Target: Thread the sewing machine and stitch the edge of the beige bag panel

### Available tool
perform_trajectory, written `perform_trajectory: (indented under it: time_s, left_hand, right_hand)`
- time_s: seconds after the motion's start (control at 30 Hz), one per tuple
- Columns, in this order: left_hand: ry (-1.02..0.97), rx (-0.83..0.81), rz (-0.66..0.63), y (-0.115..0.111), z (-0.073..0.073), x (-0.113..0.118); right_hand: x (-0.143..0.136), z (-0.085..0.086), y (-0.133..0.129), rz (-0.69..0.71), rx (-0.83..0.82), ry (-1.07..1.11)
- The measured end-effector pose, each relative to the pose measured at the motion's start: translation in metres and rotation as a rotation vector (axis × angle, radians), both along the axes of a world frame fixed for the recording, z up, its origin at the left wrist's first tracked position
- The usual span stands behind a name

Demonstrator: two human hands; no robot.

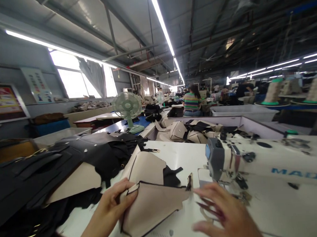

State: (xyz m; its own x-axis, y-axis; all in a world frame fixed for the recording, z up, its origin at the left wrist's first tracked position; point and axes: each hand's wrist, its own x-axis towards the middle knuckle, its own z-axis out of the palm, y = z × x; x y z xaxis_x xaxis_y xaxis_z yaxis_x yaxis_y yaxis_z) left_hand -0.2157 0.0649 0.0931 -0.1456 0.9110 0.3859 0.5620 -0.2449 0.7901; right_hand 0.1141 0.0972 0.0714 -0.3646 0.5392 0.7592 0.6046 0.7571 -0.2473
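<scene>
My left hand (116, 201) is closed on the left edge of a beige leather bag panel (153, 208) with dark edging, thumb on top. Behind it, joined or lying against it, rises another beige leather piece (147, 167), with a black flap (172, 175) beside it. A small metal buckle (189, 182) sticks up at the panel's right end. Just right of that buckle is my right hand (223, 213), somewhat blurred, index finger and thumb apart. What look like small scissors (208, 205), with dark pointed blades, are held in its other fingers.
A white sewing machine (268, 162) stands at right on the white table (182, 151). Black leather pieces (69, 156) are heaped at left. Behind are a bin (236, 120) of beige pieces, a green fan (128, 108) and a person in a striped top (192, 101). Thread cones (273, 91) stand far right.
</scene>
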Motion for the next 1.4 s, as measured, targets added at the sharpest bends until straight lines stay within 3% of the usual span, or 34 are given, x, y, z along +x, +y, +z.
perform_trajectory:
  time_s: [0.07, 0.13, 0.2, 0.27, 0.37, 0.53, 0.67, 0.77, 0.83, 1.1, 1.3, 1.4]
  left_hand:
    - [0.118, 0.107, -0.026, -0.002, -0.016, -0.002]
    - [0.184, 0.163, -0.044, -0.006, -0.03, -0.002]
    - [0.219, 0.13, -0.022, -0.013, -0.038, -0.001]
    - [0.23, 0.05, 0.003, -0.021, -0.04, 0.002]
    - [0.246, -0.092, -0.06, -0.031, -0.033, 0.008]
    - [0.338, -0.207, -0.186, -0.036, -0.008, 0.023]
    - [0.52, -0.227, -0.289, -0.028, 0.007, 0.054]
    - [0.585, -0.198, -0.302, -0.022, 0.006, 0.076]
    - [0.59, -0.203, -0.301, -0.019, 0.003, 0.084]
    - [0.554, -0.232, -0.226, -0.019, 0.007, 0.089]
    - [0.527, -0.139, -0.227, -0.023, 0.001, 0.089]
    - [0.604, -0.05, -0.178, -0.024, -0.007, 0.087]
  right_hand:
    - [-0.048, 0.022, 0.009, 0.084, -0.209, 0.0]
    - [-0.084, 0.033, 0.019, 0.175, -0.403, -0.165]
    - [-0.099, 0.034, 0.026, 0.199, -0.621, -0.31]
    - [-0.095, 0.029, 0.03, 0.229, -0.745, -0.351]
    - [-0.075, 0.025, 0.032, 0.299, -0.706, -0.346]
    - [-0.06, 0.034, 0.032, 0.373, -0.511, -0.426]
    - [-0.062, 0.032, 0.032, 0.442, -0.678, -0.285]
    - [-0.061, 0.023, 0.034, 0.503, -0.928, -0.194]
    - [-0.058, 0.018, 0.035, 0.489, -1.011, -0.16]
    - [-0.063, 0.024, 0.023, 0.404, -0.867, -0.109]
    - [-0.05, 0.038, 0.007, 0.507, -1.121, 0.257]
    - [-0.039, 0.03, -0.011, 0.389, -0.985, 0.28]
